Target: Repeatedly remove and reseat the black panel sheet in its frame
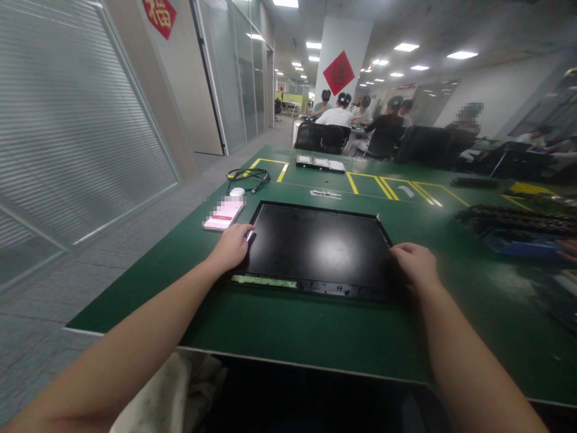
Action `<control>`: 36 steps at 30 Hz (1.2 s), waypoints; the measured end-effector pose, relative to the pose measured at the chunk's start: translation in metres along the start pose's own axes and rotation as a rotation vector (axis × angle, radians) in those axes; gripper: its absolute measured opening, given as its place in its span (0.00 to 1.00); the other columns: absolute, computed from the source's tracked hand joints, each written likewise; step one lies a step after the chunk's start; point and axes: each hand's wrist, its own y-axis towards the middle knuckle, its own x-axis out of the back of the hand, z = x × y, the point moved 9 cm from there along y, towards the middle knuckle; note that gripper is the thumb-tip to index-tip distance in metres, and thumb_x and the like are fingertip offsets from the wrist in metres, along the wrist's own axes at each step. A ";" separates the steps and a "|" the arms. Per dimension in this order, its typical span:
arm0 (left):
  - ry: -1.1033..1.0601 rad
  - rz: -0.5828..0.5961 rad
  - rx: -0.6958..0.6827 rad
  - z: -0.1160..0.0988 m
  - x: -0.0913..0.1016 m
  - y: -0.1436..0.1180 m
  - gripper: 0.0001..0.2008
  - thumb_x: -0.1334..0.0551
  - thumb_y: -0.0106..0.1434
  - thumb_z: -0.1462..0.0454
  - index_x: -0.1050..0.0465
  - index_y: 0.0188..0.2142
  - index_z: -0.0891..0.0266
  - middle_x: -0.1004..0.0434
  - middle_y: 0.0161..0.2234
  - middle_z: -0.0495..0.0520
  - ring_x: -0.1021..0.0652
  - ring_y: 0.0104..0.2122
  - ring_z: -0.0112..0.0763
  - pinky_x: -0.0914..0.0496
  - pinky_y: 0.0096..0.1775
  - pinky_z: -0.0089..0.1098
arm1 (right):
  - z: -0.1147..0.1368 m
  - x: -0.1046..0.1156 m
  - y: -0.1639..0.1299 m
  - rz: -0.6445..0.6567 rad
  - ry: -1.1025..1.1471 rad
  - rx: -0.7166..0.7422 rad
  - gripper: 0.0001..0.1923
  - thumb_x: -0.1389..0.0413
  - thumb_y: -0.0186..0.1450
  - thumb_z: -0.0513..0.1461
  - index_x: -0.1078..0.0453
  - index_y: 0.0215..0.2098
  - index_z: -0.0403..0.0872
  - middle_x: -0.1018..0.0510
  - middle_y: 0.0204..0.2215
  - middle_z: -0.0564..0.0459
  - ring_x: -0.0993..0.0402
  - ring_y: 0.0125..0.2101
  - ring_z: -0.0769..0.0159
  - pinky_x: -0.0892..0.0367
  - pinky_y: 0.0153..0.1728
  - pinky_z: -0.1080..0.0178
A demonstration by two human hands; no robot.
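A flat black display panel [311,246] lies face up on the green table, its dark screen reflecting a patch of light. A narrow green circuit board strip [264,281] shows along its near edge at the left. My left hand [231,248] is closed on the panel's left edge. At the right edge, my right hand [415,264] grips the black frame with its fingers curled, some hidden under the rim. Just beyond my left hand is a phone [224,214] with a lit pink screen, and a white mouse [237,192] sits behind it.
Coiled black cables [247,178] lie at the far left of the green table [288,337]. Three drive-like boxes [320,163] are at the back edge. Yellow tape [384,187] marks the surface. Dark blurred items [518,222] stand at the right. Several people [336,114] sit farther off.
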 end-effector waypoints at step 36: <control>0.061 0.033 -0.002 0.012 -0.011 0.005 0.25 0.48 0.63 0.71 0.27 0.58 0.71 0.24 0.56 0.70 0.26 0.59 0.52 0.34 0.63 0.50 | -0.001 0.000 0.000 -0.024 -0.038 0.068 0.13 0.44 0.57 0.43 0.18 0.31 0.48 0.16 0.33 0.46 0.21 0.36 0.55 0.32 0.38 0.58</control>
